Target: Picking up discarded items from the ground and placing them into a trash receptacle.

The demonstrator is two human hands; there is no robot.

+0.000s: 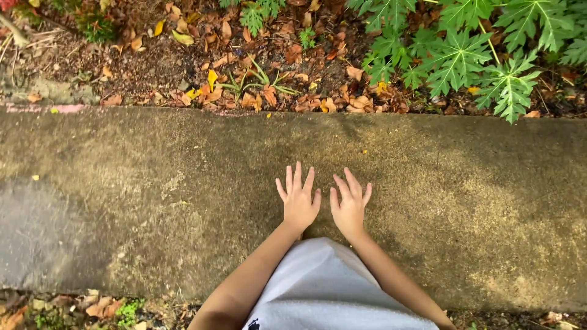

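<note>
Concrete path (153,201) is what both hands are out over, a wide strip running left to right across my view w/ dirt and dry leaves (244,85) on the far side and a green leafy plant (465,61) top right. Nothing's been picked up or shifted as far as I can judge, so I'd call it the very start, pretty much everything left to do. Left hand (298,201) and right hand (350,206) sit side by side, palms down, fingers (297,178) spread wide, holding nothing. Can't tell if they touch the concrete or just hover.
</note>
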